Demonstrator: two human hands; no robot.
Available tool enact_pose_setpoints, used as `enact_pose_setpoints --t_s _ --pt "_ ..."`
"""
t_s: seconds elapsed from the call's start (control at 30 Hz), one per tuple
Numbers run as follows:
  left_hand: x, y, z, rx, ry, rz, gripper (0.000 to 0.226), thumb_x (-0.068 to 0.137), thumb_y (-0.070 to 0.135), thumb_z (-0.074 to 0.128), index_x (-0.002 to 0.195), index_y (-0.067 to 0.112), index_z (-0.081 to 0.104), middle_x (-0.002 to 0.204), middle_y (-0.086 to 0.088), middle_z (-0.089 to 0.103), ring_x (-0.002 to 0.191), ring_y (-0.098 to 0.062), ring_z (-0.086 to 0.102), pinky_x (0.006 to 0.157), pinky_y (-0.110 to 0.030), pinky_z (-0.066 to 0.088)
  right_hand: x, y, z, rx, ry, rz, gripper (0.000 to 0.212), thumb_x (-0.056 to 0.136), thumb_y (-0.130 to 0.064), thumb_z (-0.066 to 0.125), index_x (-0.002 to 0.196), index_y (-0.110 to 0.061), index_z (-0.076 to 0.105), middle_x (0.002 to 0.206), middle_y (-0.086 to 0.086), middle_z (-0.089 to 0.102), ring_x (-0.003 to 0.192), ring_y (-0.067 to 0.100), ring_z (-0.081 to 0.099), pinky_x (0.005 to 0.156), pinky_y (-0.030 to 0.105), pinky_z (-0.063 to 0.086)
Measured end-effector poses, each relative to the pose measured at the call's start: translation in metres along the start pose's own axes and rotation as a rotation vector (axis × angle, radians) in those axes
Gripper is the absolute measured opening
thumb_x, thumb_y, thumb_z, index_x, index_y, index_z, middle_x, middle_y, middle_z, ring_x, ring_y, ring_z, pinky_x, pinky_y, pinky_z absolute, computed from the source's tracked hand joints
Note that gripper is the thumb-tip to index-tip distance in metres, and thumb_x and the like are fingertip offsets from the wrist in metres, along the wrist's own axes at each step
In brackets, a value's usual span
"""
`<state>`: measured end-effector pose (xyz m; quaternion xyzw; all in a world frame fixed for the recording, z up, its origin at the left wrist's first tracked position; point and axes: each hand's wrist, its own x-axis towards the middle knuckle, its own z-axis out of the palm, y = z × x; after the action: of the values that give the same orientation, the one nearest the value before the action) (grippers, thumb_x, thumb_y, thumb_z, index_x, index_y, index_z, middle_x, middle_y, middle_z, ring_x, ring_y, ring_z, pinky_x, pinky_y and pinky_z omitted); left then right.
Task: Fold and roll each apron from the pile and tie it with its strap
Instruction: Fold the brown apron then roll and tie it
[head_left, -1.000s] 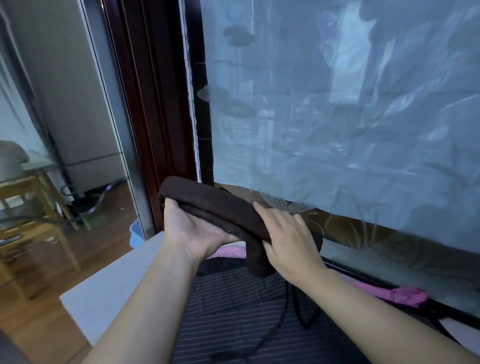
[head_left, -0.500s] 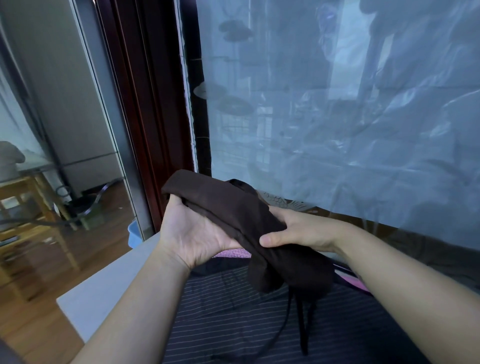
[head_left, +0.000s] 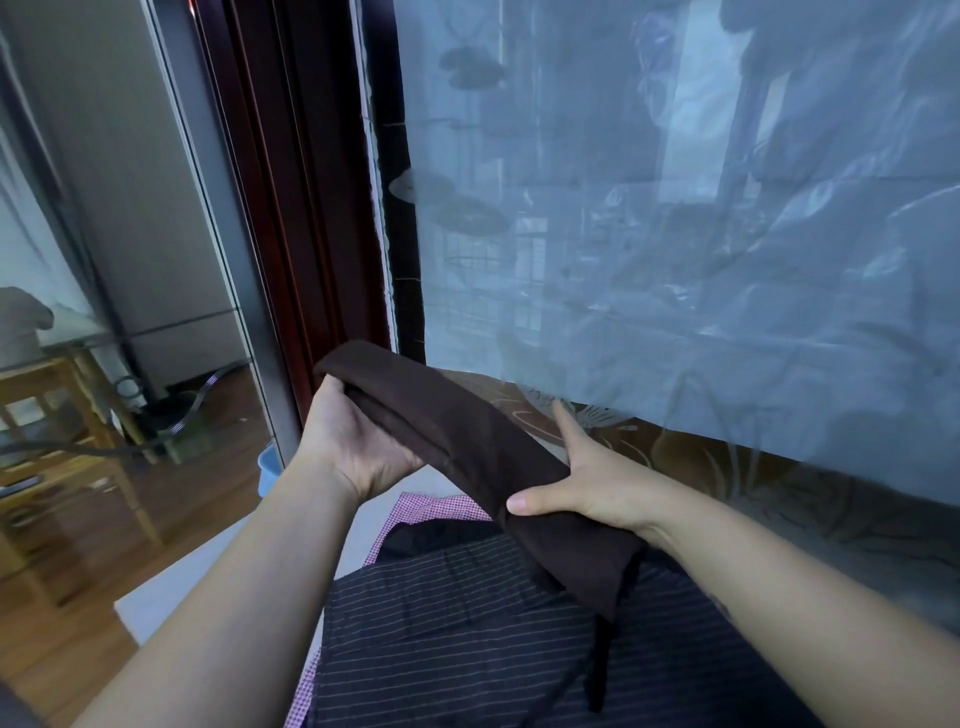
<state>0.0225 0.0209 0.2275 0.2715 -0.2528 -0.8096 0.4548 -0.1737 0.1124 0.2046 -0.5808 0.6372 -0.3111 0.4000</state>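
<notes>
Gripping the upper end of a folded brown apron (head_left: 467, 447) held above the counter (head_left: 156, 597), the left hand (head_left: 358, 441) was clamped on the cloth, while the right hand (head_left: 582, 488) pinched its lower part, thumb in front. Its strap (head_left: 597, 670) dangled untied, and the striped apron (head_left: 467, 639) and checked pink one (head_left: 436, 506) lay unrolled below. Half a second earlier the apron sagged bunched; now it was stretched straighter.

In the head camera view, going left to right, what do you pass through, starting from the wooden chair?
wooden chair → blue bin → left hand → brown apron → right hand → sheer curtain
</notes>
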Motion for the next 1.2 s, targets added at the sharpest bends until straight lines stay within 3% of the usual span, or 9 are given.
enact_pose_setpoints --t_s 0.07,0.17,0.4,0.6,0.7,0.83,0.93,1.03,1.2 --pt "0.004 -0.004 -0.003 -0.002 0.091 -0.007 0.061 0.092 0.057 0.04 0.113 0.004 0.063 0.11 -0.018 0.069 0.1 -0.034 0.067 0.088 -0.049 0.052 0.003 0.005 0.001 0.023 -0.09 0.115 0.102 0.071 -0.034 0.081 0.151 -0.025 0.019 0.145 -0.003 0.043 0.126 0.015 0.048 0.097 0.026 0.044" --pt "0.008 -0.012 -0.011 0.002 0.155 -0.037 0.056 0.091 0.055 0.045 0.096 0.002 0.066 0.088 -0.019 0.073 0.09 -0.033 0.068 0.081 -0.045 0.055 0.006 0.012 0.006 -0.018 -0.241 0.174 0.053 0.073 -0.037 0.079 0.121 -0.021 0.061 0.11 -0.001 0.07 0.1 0.015 0.067 0.087 0.029 0.054" --pt "0.028 -0.029 -0.057 0.09 0.223 -0.205 0.048 0.096 0.049 0.041 0.097 0.005 0.062 0.084 -0.009 0.072 0.071 -0.025 0.073 0.056 -0.043 0.059 0.002 0.02 -0.007 0.025 -0.261 0.06 0.016 0.079 -0.029 0.074 0.093 -0.022 0.068 0.086 -0.006 0.074 0.077 0.009 0.069 0.069 0.022 0.052" --pt "0.01 -0.066 -0.067 -0.274 0.085 -0.172 0.054 0.073 0.022 0.069 0.117 -0.006 0.053 0.107 -0.025 0.067 0.091 -0.038 0.07 0.069 -0.051 0.059 0.003 0.024 -0.005 0.122 -0.228 0.016 0.013 0.082 -0.023 0.071 0.095 -0.02 0.069 0.086 -0.005 0.073 0.075 0.008 0.069 0.064 0.018 0.051" --pt "-0.001 -0.092 -0.053 -0.261 -0.004 -0.209 0.07 0.079 0.047 0.063 0.119 -0.009 0.053 0.118 -0.026 0.063 0.103 -0.037 0.067 0.081 -0.048 0.056 0.005 0.025 0.006 0.108 -0.169 -0.028 0.008 0.081 -0.017 0.073 0.085 -0.022 0.067 0.078 -0.009 0.071 0.069 0.004 0.066 0.062 0.017 0.05" --pt "0.008 -0.096 -0.026 0.007 0.118 -0.226 0.052 0.093 0.046 0.051 0.103 -0.003 0.064 0.095 -0.021 0.072 0.075 -0.03 0.073 0.061 -0.042 0.06 0.007 0.028 0.024 -0.185 -0.071 -0.14 0.029 0.074 -0.028 0.078 0.099 -0.02 0.066 0.094 -0.004 0.072 0.083 0.01 0.067 0.079 0.033 0.055" --pt "0.017 -0.088 -0.024 0.077 0.23 -0.105 0.04 0.096 0.039 0.051 0.097 0.002 0.066 0.08 -0.015 0.073 0.07 -0.024 0.071 0.062 -0.04 0.054 0.0 0.028 0.032 -0.362 -0.041 -0.213 0.038 0.073 -0.034 0.079 0.105 -0.023 0.061 0.093 -0.013 0.066 0.08 -0.003 0.062 0.068 0.018 0.052" --pt "0.017 -0.079 -0.027 0.052 0.185 -0.062 0.044 0.098 0.038 0.047 0.113 0.001 0.065 0.092 -0.015 0.073 0.087 -0.025 0.07 0.076 -0.041 0.057 -0.003 0.034 0.026 -0.411 -0.047 -0.23 0.024 0.077 -0.03 0.077 0.093 -0.026 0.06 0.079 -0.018 0.06 0.066 -0.012 0.056 0.055 0.008 0.041" --pt "0.004 -0.079 -0.024 0.036 0.103 -0.142 0.033 0.1 0.021 0.043 0.078 0.002 0.058 0.05 -0.006 0.059 0.04 -0.013 0.059 0.038 -0.024 0.05 0.005 0.048 0.005 -0.3 0.066 -0.159 0.015 0.077 -0.026 0.077 0.089 -0.022 0.069 0.084 -0.004 0.069 0.075 0.009 0.066 0.068 0.025 0.053"
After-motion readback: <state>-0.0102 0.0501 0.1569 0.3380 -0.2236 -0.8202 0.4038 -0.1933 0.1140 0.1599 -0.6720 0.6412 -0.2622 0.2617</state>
